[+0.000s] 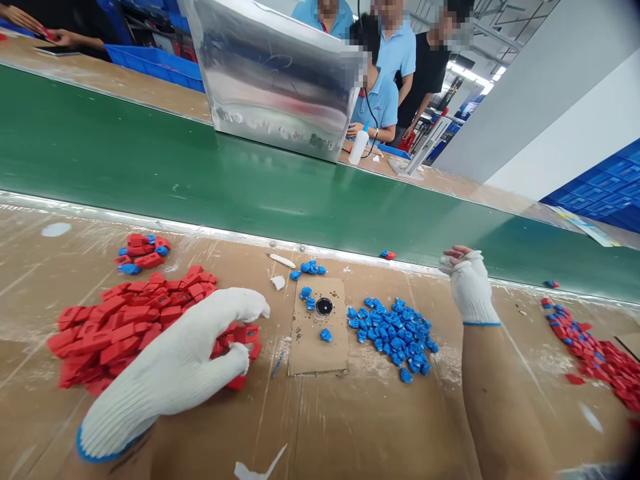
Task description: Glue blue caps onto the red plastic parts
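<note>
My left hand (185, 363), in a white knit glove, rests on the right edge of a pile of red plastic pieces (125, 323), its fingers curled round one or more red pieces. My right hand (467, 283), in a fingerless white glove, reaches to the edge of the green conveyor belt (250, 180), fingers curled together; what they hold is hidden. Between my hands lies a heap of small blue pieces (393, 333) and a cardboard pad (317, 330) with a black round fixture (324, 306) and a few blue pieces on it.
Several joined red-and-blue pieces lie at the far left (143, 252) and in a pile at the right (595, 350). One lies on the belt edge (387, 255). A silvery bag (275, 73) stands across the belt. People stand behind it; a white squeeze bottle (359, 145) is there.
</note>
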Available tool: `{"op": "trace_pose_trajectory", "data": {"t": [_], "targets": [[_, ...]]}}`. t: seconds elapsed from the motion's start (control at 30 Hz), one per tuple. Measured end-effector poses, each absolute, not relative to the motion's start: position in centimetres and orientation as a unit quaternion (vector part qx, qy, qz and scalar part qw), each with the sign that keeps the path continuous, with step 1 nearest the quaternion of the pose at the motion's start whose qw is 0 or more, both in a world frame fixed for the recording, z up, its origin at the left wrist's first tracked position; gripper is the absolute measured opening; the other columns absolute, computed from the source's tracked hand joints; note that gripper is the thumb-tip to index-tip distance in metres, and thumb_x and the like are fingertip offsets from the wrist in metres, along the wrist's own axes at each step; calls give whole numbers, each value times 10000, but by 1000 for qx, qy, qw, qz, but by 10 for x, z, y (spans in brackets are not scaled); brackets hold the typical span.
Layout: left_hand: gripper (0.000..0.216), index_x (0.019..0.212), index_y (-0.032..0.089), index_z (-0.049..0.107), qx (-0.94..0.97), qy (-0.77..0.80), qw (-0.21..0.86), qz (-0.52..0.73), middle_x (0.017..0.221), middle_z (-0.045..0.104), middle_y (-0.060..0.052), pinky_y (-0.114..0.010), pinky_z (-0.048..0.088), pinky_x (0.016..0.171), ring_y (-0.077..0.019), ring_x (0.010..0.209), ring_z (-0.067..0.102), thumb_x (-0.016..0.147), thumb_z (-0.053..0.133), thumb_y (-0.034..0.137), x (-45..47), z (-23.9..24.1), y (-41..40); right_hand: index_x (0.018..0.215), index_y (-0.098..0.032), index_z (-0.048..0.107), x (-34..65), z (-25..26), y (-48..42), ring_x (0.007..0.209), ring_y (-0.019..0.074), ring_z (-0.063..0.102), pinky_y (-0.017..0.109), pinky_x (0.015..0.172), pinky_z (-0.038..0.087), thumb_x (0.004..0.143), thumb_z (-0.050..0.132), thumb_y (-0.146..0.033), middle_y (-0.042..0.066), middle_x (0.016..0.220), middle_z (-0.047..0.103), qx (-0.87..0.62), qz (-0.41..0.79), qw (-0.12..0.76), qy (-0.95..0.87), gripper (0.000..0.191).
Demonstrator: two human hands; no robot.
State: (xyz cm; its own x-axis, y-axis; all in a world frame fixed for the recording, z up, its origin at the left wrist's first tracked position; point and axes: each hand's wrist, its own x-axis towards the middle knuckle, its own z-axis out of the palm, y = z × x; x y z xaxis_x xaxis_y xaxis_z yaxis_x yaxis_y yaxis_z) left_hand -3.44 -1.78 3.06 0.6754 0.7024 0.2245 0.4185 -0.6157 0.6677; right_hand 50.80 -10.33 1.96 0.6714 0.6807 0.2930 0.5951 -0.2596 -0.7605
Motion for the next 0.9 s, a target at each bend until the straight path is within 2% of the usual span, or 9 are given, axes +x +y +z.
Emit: {"op": "trace_pose_trajectory", "data": {"t": [0.07,0.2,0.33,0.5,0.57,0.73,0.83,0.9], "targets": [[426,1146,256,700,846,333,341,239,1191,785,-61,-347,625,879,-275,1070,750,736,600,200,-35,30,-21,1115,-241,579,496,23,-127,891,230,706,391,778,608,780,592,-618,109,1082,714,-791,72,443,-417,504],[286,997,243,675,819,355,388,228,983,774,-48,-307,605,694,-273,934,748,724,593,223,-27,32,-23,1004,-220,713,462,21,-161,885,266,714,432,837,579,774,714,-461,83,947,773,-800,137,349,-468,333],[209,993,232,642,801,385,395,233,913,747,-32,-300,595,674,-236,820,729,791,603,271,-18,28,-21,1041,-231,713,437,19,-179,907,254,725,396,830,568,913,586,-373,72,996,780,-817,114,195,-531,230],[283,1130,225,640,777,407,404,260,1017,787,-54,-317,620,773,-268,939,768,880,628,359,-15,12,-19,1099,-224,723,422,20,-163,1153,280,693,391,954,526,975,496,-289,111,1165,771,-813,66,24,-578,267],[343,1213,223,649,777,410,399,261,1075,801,-66,-334,625,843,-277,985,778,902,623,368,-15,6,-19,1072,-231,737,418,20,-147,1125,283,695,367,901,505,960,526,-287,106,1149,781,-806,78,-4,-586,246],[442,1334,219,666,791,404,379,258,1208,799,-98,-364,617,940,-304,1096,773,917,608,351,-11,3,-16,888,-243,730,403,19,-120,833,268,701,325,690,418,819,643,-265,75,905,783,-801,110,-66,-585,114],[451,1331,213,696,805,397,358,259,1216,800,-112,-430,596,1028,-325,1120,759,904,608,324,-8,8,-17,959,-249,716,402,16,-121,825,255,704,321,677,419,791,649,-230,61,925,783,-798,124,-55,-587,182],[442,1309,200,708,804,398,357,260,1175,801,-117,-447,602,1014,-325,1069,764,900,606,330,-6,11,-19,1055,-250,686,406,14,-125,866,236,720,313,699,463,786,639,-203,49,985,785,-794,137,-34,-591,276]]}}
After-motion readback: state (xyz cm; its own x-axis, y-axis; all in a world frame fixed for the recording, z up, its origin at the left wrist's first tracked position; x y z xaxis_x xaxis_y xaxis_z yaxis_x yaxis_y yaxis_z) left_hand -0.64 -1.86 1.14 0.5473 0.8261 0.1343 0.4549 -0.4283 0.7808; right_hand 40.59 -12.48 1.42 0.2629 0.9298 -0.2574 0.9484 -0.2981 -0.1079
